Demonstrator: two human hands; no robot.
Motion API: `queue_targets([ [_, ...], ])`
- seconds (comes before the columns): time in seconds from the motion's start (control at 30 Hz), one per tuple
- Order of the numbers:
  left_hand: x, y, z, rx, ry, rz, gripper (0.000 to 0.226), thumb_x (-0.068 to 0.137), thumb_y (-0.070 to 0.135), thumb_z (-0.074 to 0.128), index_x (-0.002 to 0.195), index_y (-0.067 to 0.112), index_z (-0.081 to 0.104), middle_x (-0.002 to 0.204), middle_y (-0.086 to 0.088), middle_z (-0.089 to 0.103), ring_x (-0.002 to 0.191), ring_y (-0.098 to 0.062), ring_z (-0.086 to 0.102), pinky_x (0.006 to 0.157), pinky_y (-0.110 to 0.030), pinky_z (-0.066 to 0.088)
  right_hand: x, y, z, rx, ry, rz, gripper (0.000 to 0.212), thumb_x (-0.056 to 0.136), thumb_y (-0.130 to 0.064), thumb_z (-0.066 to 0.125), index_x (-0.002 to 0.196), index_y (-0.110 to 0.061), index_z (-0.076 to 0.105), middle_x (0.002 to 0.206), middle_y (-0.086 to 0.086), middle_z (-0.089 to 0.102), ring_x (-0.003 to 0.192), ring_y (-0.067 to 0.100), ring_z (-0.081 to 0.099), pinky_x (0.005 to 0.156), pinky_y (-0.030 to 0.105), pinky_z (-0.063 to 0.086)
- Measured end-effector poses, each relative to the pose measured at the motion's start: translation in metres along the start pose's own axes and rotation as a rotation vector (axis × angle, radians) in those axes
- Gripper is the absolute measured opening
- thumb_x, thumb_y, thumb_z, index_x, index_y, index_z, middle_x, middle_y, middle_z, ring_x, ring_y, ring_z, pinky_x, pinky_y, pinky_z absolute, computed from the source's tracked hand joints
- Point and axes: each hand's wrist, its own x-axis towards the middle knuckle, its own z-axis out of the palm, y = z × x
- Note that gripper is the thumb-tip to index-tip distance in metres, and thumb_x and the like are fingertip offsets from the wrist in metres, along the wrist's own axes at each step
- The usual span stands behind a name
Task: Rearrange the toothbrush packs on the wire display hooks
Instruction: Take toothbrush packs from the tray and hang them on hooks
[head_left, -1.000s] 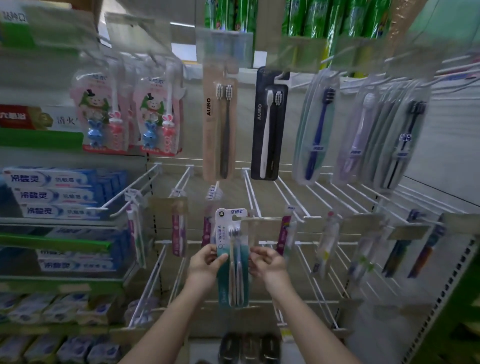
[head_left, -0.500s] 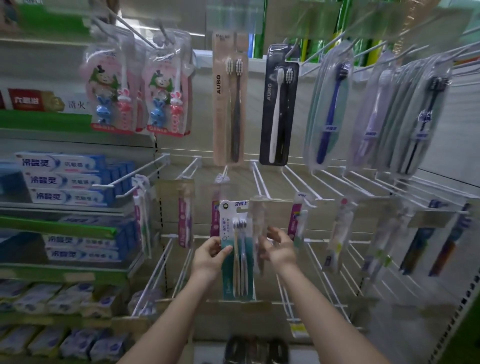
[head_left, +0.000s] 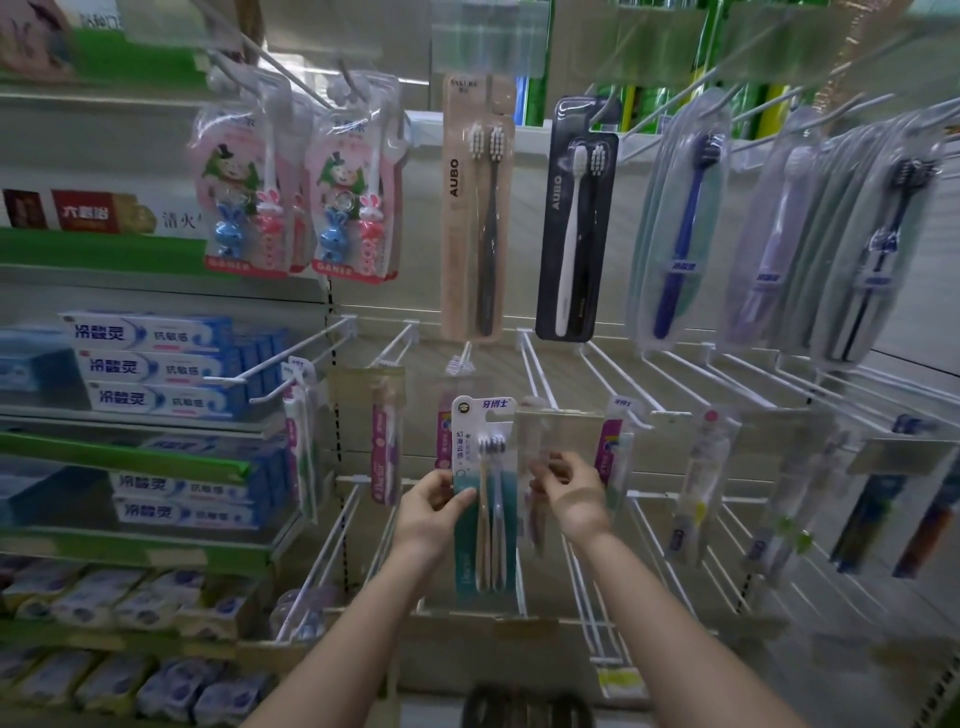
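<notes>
Now pinching the teal toothbrush pack (head_left: 483, 499) at its left edge with the left hand (head_left: 431, 512), keeping it upright before the middle hooks (head_left: 540, 364); right hand (head_left: 574, 491) curling loosely beside, grip unclear. Probably light, stiff, slippery; gripping card edges likely safest.

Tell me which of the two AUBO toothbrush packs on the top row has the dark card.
The right AUBO pack: black card with a white brush in front. The left AUBO pack has a beige card.
</notes>
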Motion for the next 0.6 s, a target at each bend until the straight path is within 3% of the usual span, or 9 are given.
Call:
queue_targets([
  [0.1,0.001,0.002,0.000,-0.010,0.006,0.010,0.009,0.090,0.008,0.060,0.091,0.016,0.063,0.092,-0.002,0.071,0.090,-0.018,0.067,0.081,-0.032,0.056,0.000,-0.004,-0.001,-0.092,0.018,-0.023,0.013,0.094,-0.017,0.054,0.107,-0.015,0.057,0.096,-0.003,0.061,0.085,0.012,0.057,0.079,0.025,0.045],
  [0.27,0.002,0.002,0.004,-0.003,-0.014,0.003,0.009,0.090,0.009,0.059,0.092,0.017,0.062,0.095,-0.002,0.070,0.092,-0.017,0.067,0.084,-0.034,0.056,0.004,-0.004,-0.001,-0.153,0.032,0.024,0.021,0.094,-0.011,0.053,0.113,-0.006,0.058,0.107,0.007,0.065,0.096,0.021,0.061,0.090,0.034,0.049],
  [0.47,0.008,0.004,0.011,0.007,-0.013,0.018,0.009,0.090,0.007,0.059,0.093,0.015,0.061,0.097,-0.006,0.069,0.095,-0.021,0.065,0.085,-0.035,0.054,0.006,-0.002,-0.009,-0.200,0.046,0.039,0.017,0.094,-0.008,0.051,0.109,-0.006,0.059,0.098,0.004,0.062,0.088,0.017,0.056,0.079,0.024,0.042],
  [0.6,0.009,0.003,0.015,0.006,-0.007,0.018,0.010,0.090,0.005,0.059,0.099,0.008,0.062,0.100,-0.009,0.069,0.096,-0.024,0.065,0.088,-0.039,0.054,0.007,-0.003,-0.010,-0.272,0.068,0.020,0.019,0.094,-0.010,0.051,0.111,-0.004,0.059,0.108,0.010,0.066,0.101,0.024,0.061,0.086,0.028,0.043],
])
